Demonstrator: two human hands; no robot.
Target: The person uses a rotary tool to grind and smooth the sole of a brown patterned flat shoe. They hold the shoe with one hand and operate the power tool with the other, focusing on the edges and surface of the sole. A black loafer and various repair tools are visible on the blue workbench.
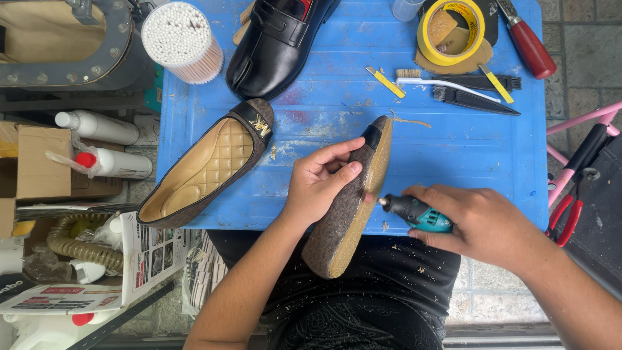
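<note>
The left hand (321,185) was curled around a brown flat shoe (350,207), thumb and fingers pinching its upper, and held it on edge over the near edge of the blue tabletop (453,149), sole turned toward the right hand (483,227). That hand was wrapped tight about a small teal rotary tool (414,214), whose tip touched the sole's rim about midway along the shoe.

Judging by the look of it, the grinding was well under way but not finished: the sole looked pale and roughened along its length, and light crumbs of dust lay scattered on the dark apron (363,291) below the shoe and on the tabletop just beside it. Whether the toe end above the tool had been fully worked could not be told.

The matching flat shoe (207,165) lay to the left of the held shoe, its quilted insole facing up and its sole hidden, so its state could not be told. Beyond the held shoe, farther up the tabletop, lay a black loafer (278,42), brushes (453,83), and a yellow tape roll (451,29), none in hand.
</note>
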